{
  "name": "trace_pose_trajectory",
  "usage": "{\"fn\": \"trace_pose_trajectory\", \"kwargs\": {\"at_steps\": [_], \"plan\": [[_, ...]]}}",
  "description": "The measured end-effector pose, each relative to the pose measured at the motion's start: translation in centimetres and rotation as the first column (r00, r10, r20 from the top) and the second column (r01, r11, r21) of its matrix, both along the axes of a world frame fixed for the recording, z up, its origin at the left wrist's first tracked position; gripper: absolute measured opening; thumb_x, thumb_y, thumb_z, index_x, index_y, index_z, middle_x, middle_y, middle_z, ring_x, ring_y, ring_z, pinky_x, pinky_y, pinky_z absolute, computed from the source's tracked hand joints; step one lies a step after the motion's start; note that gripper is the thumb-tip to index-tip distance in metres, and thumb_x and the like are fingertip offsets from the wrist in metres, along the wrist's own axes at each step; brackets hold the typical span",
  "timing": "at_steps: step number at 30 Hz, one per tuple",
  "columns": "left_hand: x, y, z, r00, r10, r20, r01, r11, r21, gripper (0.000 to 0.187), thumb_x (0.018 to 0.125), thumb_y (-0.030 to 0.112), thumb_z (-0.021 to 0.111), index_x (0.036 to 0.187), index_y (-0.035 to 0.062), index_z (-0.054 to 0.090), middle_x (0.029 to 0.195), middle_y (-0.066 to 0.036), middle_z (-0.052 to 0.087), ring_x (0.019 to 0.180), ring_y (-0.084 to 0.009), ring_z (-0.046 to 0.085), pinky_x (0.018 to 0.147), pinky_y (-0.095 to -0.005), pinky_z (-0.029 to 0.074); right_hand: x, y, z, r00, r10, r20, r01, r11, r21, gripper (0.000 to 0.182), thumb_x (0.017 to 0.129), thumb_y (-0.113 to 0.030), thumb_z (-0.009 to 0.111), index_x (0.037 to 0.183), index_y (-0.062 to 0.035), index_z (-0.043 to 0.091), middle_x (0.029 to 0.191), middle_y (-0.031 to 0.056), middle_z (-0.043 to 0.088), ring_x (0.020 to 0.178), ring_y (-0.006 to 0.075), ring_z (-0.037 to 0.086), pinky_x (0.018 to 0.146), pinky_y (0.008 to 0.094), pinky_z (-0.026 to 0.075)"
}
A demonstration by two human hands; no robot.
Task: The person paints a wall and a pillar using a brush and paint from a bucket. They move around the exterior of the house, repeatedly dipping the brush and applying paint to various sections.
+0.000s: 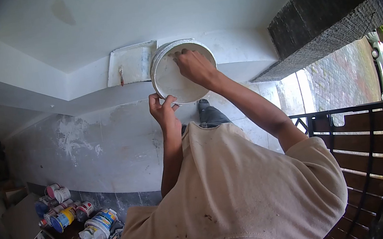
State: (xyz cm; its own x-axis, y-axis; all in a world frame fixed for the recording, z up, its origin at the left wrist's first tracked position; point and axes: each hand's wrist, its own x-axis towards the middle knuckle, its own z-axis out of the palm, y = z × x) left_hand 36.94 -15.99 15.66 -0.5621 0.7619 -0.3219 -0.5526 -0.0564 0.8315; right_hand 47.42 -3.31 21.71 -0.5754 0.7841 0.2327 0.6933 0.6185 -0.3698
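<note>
A round white bucket [167, 80] is tipped toward me at the ledge along the white wall, its inside smeared with pale paste. My left hand [164, 109] grips the near left of its rim, thumb over the edge and fingers outside. Inside the bucket's mouth is my right hand [194, 67], its fingers curled closed near the far inner side. Whatever it holds, if anything, is hidden. Just left of the bucket, a flat whitish tray or board [138, 61] lies on the ledge, with a narrow rusty-brown piece [121, 75] on it.
Paint cans and tubs [64, 216] crowd a low surface at the lower left. A dark slatted gate [364, 145] stands to my right. Beyond the rough dark pillar [323, 20] are paving and a parked car [382, 65]. White smears mark the floor [118, 148].
</note>
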Motion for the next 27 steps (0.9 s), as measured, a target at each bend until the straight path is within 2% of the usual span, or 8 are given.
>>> {"fn": "trace_pose_trajectory", "kwargs": {"at_steps": [2,8,14,17,20,23,26,27], "plan": [[0.0,0.0,0.2,1.0,-0.011,-0.008,0.011,1.0,0.013,0.028,0.065,-0.006,0.061,0.084,0.0078,0.046,0.09,-0.004,0.055,0.078,-0.0163,0.058,0.059,-0.0335,0.054,0.0,-0.6,-1.0,0.996,-0.077,-0.035,0.079,0.995,0.054,0.015,0.085,-0.007,0.056,0.09,0.0044,0.064,0.083,0.027,0.063,0.079,0.0435,0.063,0.068,0.0482,0.052],[-0.5,0.4,-0.4,0.999,-0.033,-0.017,0.033,0.999,0.004,0.027,0.066,-0.006,0.061,0.084,0.0078,0.046,0.091,-0.004,0.055,0.078,-0.0162,0.059,0.059,-0.0339,0.055,-0.3,-1.8,-1.5,0.998,0.035,-0.049,-0.041,0.989,-0.142,0.014,0.081,-0.002,0.051,0.082,0.0052,0.062,0.086,0.0284,0.062,0.079,0.0448,0.064,0.071,0.0487,0.054],[-0.9,0.4,-0.4,0.999,-0.041,-0.015,0.042,0.999,0.018,0.027,0.066,-0.006,0.061,0.085,0.0069,0.047,0.092,-0.004,0.055,0.078,-0.0163,0.059,0.059,-0.0344,0.056,-0.7,-0.7,-1.8,0.994,-0.089,-0.06,0.086,0.995,-0.05,0.015,0.084,-0.005,0.055,0.093,0.0045,0.063,0.086,0.0287,0.062,0.078,0.0455,0.062,0.069,0.0488,0.052],[-1.2,0.4,0.2,0.999,-0.036,-0.008,0.036,0.999,0.031,0.027,0.065,-0.007,0.061,0.084,0.0067,0.048,0.092,-0.004,0.055,0.078,-0.0163,0.059,0.058,-0.0345,0.056,-1.0,-1.3,-0.8,0.985,-0.147,-0.09,0.15,0.988,0.023,0.014,0.082,-0.003,0.051,0.084,0.0052,0.062,0.088,0.0292,0.062,0.08,0.0458,0.063,0.071,0.0494,0.053],[-1.6,0.4,0.0,0.999,-0.03,-0.01,0.031,0.999,0.025,0.026,0.065,-0.007,0.061,0.084,0.0068,0.048,0.092,-0.005,0.055,0.079,-0.0165,0.059,0.058,-0.0345,0.056,-1.2,-1.3,-2.4,0.996,-0.029,-0.088,0.027,0.999,-0.023,0.015,0.083,-0.005,0.052,0.082,0.0049,0.063,0.082,0.0278,0.063,0.078,0.0444,0.064,0.071,0.049,0.053],[-2.5,0.4,0.0,1.0,-0.014,-0.005,0.014,1.0,-0.01,0.026,0.065,-0.006,0.061,0.083,0.0072,0.047,0.092,-0.005,0.055,0.079,-0.0165,0.059,0.058,-0.0348,0.056,-1.2,-1.2,-1.9,0.973,-0.113,-0.202,0.082,0.984,-0.156,0.019,0.084,-0.012,0.057,0.08,0.0046,0.065,0.073,0.0268,0.063,0.071,0.0434,0.063,0.066,0.0474,0.051],[-3.2,0.1,-0.5,1.0,0.02,-0.001,-0.02,0.999,-0.026,0.026,0.065,-0.005,0.061,0.082,0.0077,0.046,0.091,-0.004,0.054,0.078,-0.0163,0.058,0.058,-0.0344,0.055,-0.1,-1.3,-0.5,0.89,-0.174,-0.421,0.078,0.968,-0.237,0.028,0.086,-0.022,0.061,0.077,0.0048,0.064,0.061,0.0203,0.061,0.057,0.0335,0.063,0.056,0.041,0.048],[-3.6,0.2,-0.6,0.999,0.034,-0.002,-0.034,0.999,-0.025,0.026,0.066,-0.005,0.062,0.082,0.0079,0.046,0.091,-0.004,0.054,0.078,-0.0162,0.058,0.057,-0.0341,0.055,0.3,-1.5,0.0,0.864,-0.25,-0.436,0.086,0.929,-0.361,0.03,0.087,-0.022,0.061,0.075,0.0046,0.063,0.059,0.0165,0.059,0.053,0.028,0.059,0.053,0.038,0.044]]}}
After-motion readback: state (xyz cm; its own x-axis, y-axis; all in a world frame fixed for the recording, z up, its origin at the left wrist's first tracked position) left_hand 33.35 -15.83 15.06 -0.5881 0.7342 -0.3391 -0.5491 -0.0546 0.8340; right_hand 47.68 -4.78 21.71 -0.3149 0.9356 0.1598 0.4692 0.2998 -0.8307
